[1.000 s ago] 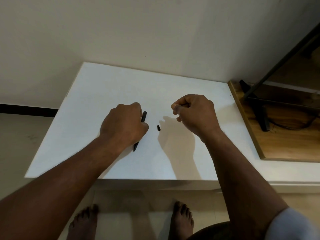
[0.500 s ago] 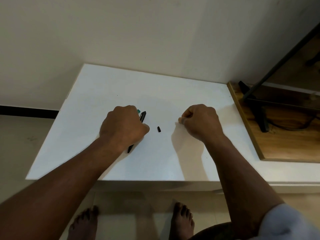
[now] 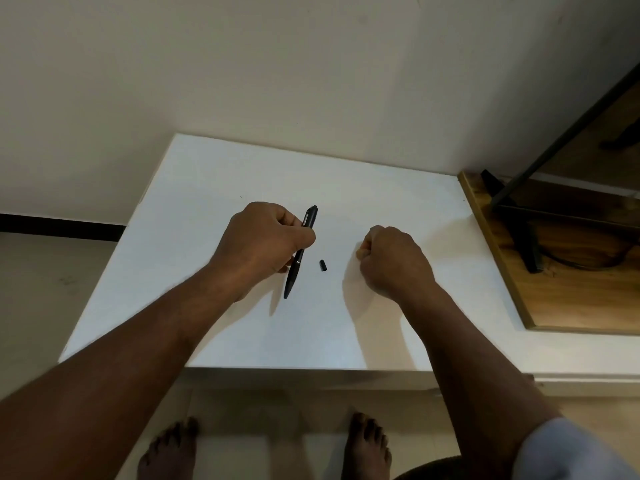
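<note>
My left hand (image 3: 263, 237) grips a black pen (image 3: 293, 273) around its middle and holds it just above the white table (image 3: 207, 188), clip end pointing away and tip toward me. A small black pen piece (image 3: 322, 265) lies on the table right of the pen's lower half. To the right of that piece, my right hand (image 3: 391, 258) rests on the table with its fingers curled in, thumb pressed to the fingertips. Nothing shows between those fingers.
A wooden board (image 3: 554, 292) lies at the table's right edge, and a black stand (image 3: 526, 244) with a cable sits on it. The wall runs directly behind the table. My bare feet (image 3: 367, 445) are on the floor below the near table edge.
My left hand has lifted the pen off the table and turned it more upright. My right hand came down from a raised pinch and now rests curled on the table.
</note>
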Motion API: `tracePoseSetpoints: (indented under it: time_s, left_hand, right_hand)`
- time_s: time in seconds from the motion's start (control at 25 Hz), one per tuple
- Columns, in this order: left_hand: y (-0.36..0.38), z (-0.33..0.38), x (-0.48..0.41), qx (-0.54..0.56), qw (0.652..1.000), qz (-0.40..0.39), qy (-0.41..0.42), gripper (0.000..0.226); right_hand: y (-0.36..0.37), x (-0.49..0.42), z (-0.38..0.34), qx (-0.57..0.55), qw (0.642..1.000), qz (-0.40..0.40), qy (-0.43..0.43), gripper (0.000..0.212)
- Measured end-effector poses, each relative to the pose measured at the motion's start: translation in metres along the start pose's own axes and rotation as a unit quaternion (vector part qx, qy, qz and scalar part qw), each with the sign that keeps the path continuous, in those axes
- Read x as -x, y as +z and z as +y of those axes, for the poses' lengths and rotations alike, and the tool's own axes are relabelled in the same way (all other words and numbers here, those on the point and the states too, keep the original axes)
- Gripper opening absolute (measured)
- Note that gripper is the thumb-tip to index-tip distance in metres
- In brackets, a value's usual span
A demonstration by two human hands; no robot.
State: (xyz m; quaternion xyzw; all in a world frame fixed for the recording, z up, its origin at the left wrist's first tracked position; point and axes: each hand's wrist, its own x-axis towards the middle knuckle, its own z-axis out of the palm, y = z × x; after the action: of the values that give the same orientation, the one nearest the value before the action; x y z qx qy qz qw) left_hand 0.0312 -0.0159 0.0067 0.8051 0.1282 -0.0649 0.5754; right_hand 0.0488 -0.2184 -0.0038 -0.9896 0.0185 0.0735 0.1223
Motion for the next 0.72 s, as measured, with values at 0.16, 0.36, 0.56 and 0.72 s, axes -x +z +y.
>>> tracePoseSetpoints:
  time_s: [0.16,0.36,0.56,0.72]
  left_hand:
    - [0.002,0.001,0.003,0.028,1.0,-0.005,-0.009,0.009]
    - [0.003,0.003,0.006,0.038,0.999,-0.022,0.001,0.008]
    - [0.005,0.004,0.006,0.055,0.998,-0.032,-0.004,0.01]
    - [0.003,0.004,0.007,0.1,0.994,-0.038,-0.008,0.02]
  right_hand:
    - [-0.007,0.005,-0.009,-0.122,0.992,0.011,-0.025,0.019]
    - [-0.01,0.007,-0.019,-0.208,0.976,0.048,-0.049,0.019]
    - [-0.011,0.006,-0.02,-0.202,0.976,0.056,-0.061,0.03]
    - [-0.013,0.008,-0.023,-0.218,0.973,0.058,-0.058,0.022]
